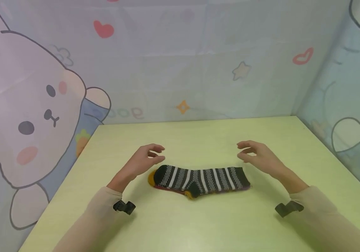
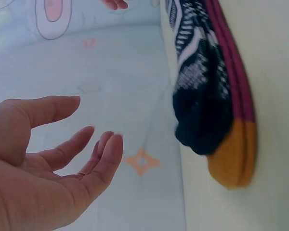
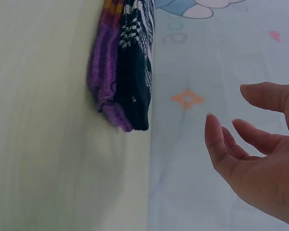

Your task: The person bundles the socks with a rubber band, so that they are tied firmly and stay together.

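A black sock with white stripes lies flat on the table, its toe to the left and its cuff to the right. Beneath it is another sock, whose mustard toe and magenta foot show in the left wrist view; its purple cuff appears in the right wrist view. My left hand hovers just above and left of the toes, fingers loosely bent and holding nothing. Over the cuff end, my right hand is held in the air, likewise relaxed and touching nothing.
The pale yellow-green table reaches back to a hanging cloth printed with hearts, stars and cartoon animals. Similar cloth closes off the left and right sides. Dark straps sit on both wrists over light sleeves.
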The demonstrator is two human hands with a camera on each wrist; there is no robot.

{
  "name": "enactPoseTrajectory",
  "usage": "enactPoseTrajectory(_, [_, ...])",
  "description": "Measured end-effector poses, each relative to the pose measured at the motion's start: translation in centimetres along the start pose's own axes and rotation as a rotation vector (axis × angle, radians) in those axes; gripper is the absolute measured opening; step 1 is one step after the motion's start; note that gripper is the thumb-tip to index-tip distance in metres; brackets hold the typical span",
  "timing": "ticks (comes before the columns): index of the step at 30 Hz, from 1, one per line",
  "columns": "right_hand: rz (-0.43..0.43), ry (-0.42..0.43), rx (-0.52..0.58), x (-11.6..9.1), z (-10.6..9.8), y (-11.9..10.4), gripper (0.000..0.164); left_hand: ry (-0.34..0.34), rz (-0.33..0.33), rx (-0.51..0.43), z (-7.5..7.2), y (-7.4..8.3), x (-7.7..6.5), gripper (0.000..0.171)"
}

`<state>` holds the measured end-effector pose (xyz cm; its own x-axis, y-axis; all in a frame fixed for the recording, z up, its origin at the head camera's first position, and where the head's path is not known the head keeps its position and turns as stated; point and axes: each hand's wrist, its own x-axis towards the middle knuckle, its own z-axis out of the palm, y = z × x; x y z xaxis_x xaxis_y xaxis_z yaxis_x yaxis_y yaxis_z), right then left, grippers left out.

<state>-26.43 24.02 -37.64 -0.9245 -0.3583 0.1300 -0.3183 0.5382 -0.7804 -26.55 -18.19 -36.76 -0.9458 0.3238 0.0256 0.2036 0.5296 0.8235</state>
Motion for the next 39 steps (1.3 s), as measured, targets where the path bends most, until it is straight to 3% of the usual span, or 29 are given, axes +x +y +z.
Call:
enactPoseTrajectory(7, [-0.098, 0.106, -0.080, 1.0, 0.7, -0.7, 0.053, 0.025, 0.101, -0.008, 0.9, 1.5, 1.1, 0.049])
enactPoseTrajectory(14, [-0.188, 0.177, -0.216, 1.2, 1.7, -0.9, 0.057, 0.062, 0.124, 0.141, 1.4, 1.1, 1.4, 0.060])
enactPoseTrajectory(24, [-0.235, 0.188, -0.296, 2.0, 2.3, -0.9, 0.059, 0.120, 0.183, 0.236, 1.5, 1.4, 1.5, 0.063])
enactPoseTrajectory(32, [-0.191, 0.126, -0.341, 2.6, 3.3, 0.0, 0.066, 0.151, 0.247, 0.343, 2.7, 0.6, 2.4, 0.064])
enactPoseTrajectory(39, [-0.221, 0.133, -0.495, 3.5, 4.0, 0.4, 0.073, 0.151, 0.289, 0.480, 3.7, -0.2, 3.4, 0.071])
